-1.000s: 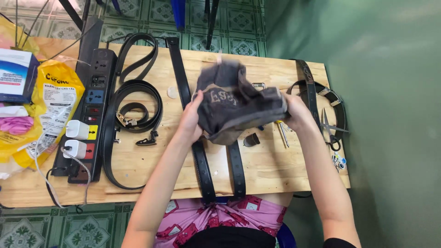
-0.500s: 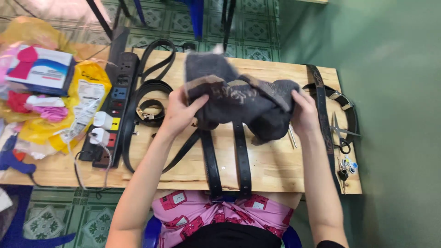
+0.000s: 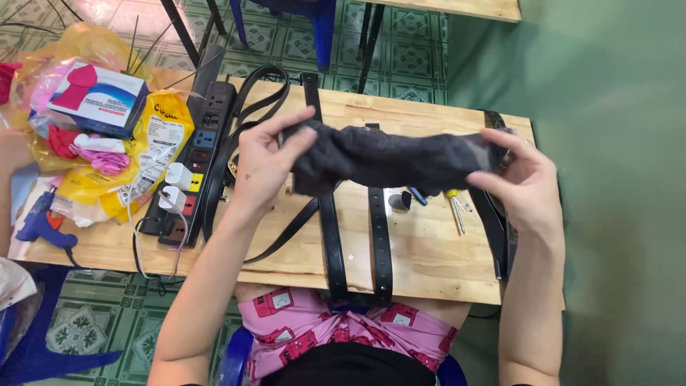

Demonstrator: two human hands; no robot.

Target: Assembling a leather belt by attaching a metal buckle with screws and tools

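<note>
— What have the fingers got?
— Left hand (image 3: 266, 161) and right hand (image 3: 520, 179) pinch a dark cloth (image 3: 389, 159) stretched above the wooden table (image 3: 429, 250).
— Underneath?
— Black belts (image 3: 379, 243), a power strip (image 3: 187, 171) (plugs in), green tiled floor (image 3: 300, 43).

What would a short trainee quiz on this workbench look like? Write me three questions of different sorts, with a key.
1. True or false: the dark cloth lies flat on the table.
2. Which hand grips the cloth end nearer the power strip? A) left hand B) right hand
3. Fill in: two black belts hang over the table's near ____.

Key: 1 false, both hands hold it stretched above the table; 2 A; 3 edge.
</note>
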